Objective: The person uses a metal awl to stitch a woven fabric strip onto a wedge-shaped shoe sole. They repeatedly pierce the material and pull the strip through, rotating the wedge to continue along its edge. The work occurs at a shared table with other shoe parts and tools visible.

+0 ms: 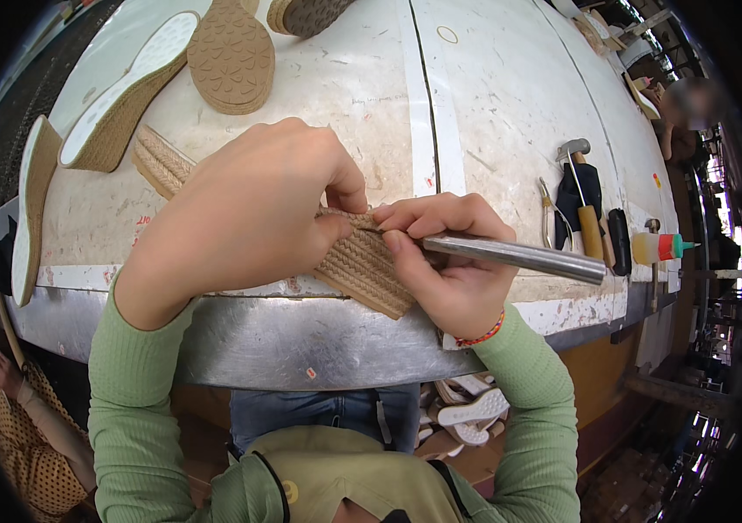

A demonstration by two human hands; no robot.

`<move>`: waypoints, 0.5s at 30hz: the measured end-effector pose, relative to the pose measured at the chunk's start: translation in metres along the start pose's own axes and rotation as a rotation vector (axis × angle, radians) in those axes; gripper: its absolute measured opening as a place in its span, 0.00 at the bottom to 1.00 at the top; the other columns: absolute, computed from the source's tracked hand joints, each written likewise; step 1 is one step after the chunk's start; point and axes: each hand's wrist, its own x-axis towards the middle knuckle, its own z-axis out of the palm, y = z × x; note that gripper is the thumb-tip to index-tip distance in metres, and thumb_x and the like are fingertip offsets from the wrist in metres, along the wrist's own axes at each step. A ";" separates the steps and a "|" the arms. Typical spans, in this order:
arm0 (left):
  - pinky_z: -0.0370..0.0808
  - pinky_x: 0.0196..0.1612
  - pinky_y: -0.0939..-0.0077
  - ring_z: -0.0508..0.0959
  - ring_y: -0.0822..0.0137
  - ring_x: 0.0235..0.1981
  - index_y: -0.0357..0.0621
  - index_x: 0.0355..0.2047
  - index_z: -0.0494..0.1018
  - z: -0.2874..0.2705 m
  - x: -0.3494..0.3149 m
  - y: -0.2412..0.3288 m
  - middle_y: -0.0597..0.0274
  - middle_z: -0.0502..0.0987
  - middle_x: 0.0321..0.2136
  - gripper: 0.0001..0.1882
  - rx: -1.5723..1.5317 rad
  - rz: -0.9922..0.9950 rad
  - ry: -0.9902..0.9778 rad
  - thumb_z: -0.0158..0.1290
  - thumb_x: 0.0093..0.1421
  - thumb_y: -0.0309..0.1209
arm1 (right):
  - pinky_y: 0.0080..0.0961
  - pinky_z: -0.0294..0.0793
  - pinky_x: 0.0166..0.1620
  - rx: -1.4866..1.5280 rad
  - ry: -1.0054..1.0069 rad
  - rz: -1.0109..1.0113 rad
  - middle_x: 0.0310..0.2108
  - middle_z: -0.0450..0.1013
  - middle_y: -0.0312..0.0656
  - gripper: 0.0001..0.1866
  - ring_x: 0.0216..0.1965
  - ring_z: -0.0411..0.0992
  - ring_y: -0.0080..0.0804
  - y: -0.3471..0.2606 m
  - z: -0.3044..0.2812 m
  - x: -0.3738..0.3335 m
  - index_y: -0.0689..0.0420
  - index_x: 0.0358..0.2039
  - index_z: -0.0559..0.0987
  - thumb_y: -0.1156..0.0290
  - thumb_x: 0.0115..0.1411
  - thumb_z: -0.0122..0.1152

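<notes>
At the near edge of the tabletop (510,131), directly beneath both hands, lies a woven wedge sole (364,272), its long axis running from about ten o'clock, where an end shows past the left wrist, to about four o'clock (the middle is covered, so I take both visible parts as one piece). The key relation is at its upper braided edge: the fingertips of both hands meet there, just beside each other. The right hand (452,260) is nearer the four o'clock end; the left hand (245,209) arches across the middle, back upward, wrist bent, thumb and forefinger pinching the braid. The right hand closes round a metal rod (528,255), whose free end points between three and four o'clock, while its thumb and fingertips press close to the braid; whether they grip it too, I cannot tell. Toward two o'clock lies a hammer (573,150); toward eleven, a brown outsole (231,61).
</notes>
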 end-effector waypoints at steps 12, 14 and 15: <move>0.74 0.36 0.62 0.77 0.52 0.31 0.38 0.25 0.78 -0.001 0.001 -0.002 0.51 0.77 0.26 0.05 -0.001 -0.013 -0.010 0.57 0.45 0.23 | 0.17 0.76 0.33 0.054 0.057 0.045 0.28 0.77 0.44 0.07 0.30 0.76 0.21 0.000 0.002 0.000 0.62 0.28 0.73 0.84 0.51 0.63; 0.74 0.36 0.62 0.77 0.52 0.31 0.38 0.25 0.78 -0.002 0.003 -0.001 0.50 0.78 0.26 0.05 -0.010 -0.033 -0.032 0.57 0.45 0.23 | 0.18 0.76 0.33 0.095 0.067 0.046 0.28 0.77 0.44 0.07 0.31 0.76 0.21 0.001 0.002 -0.001 0.62 0.28 0.73 0.84 0.51 0.63; 0.74 0.36 0.62 0.77 0.52 0.31 0.38 0.25 0.78 -0.001 0.002 -0.001 0.50 0.78 0.26 0.05 -0.012 -0.030 -0.026 0.57 0.46 0.23 | 0.18 0.76 0.34 0.089 0.061 0.042 0.28 0.77 0.45 0.07 0.31 0.76 0.22 0.001 0.002 0.000 0.63 0.28 0.73 0.84 0.51 0.63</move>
